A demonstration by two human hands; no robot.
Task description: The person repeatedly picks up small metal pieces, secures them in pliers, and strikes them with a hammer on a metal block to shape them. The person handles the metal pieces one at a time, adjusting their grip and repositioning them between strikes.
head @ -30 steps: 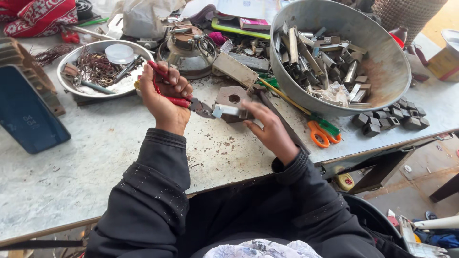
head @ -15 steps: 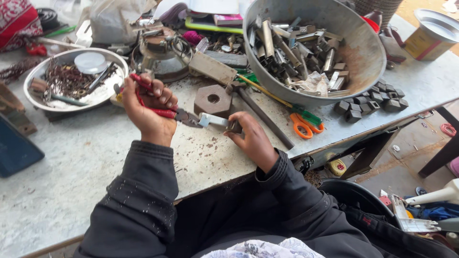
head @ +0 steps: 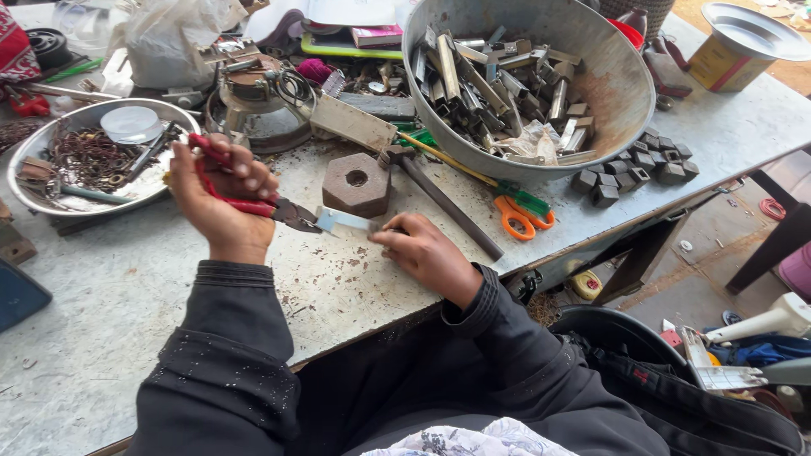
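Observation:
My left hand [head: 221, 201] is closed around the red handles of a pair of pliers [head: 283, 211], whose dark jaws point right and bite one end of a small flat metal strip [head: 342, 221]. My right hand [head: 427, 253] pinches the other end of that strip, low over the worn grey worktable [head: 127, 295]. Both arms wear dark sleeves. A rusty hexagonal metal block [head: 357, 183] with a centre hole lies just behind the strip.
A large metal bowl [head: 621, 80] of metal offcuts stands at the back right, with small dark blocks [head: 642, 165] beside it. A hammer [head: 439, 198] and orange-handled scissors [head: 515, 215] lie near the block. A shallow pan [head: 29, 160] of scraps sits left. The table edge runs diagonally at right.
The view has shifted, so the table contents appear lower and more to the right. Both hands still hold the pliers and the strip, now a little lower toward the table.

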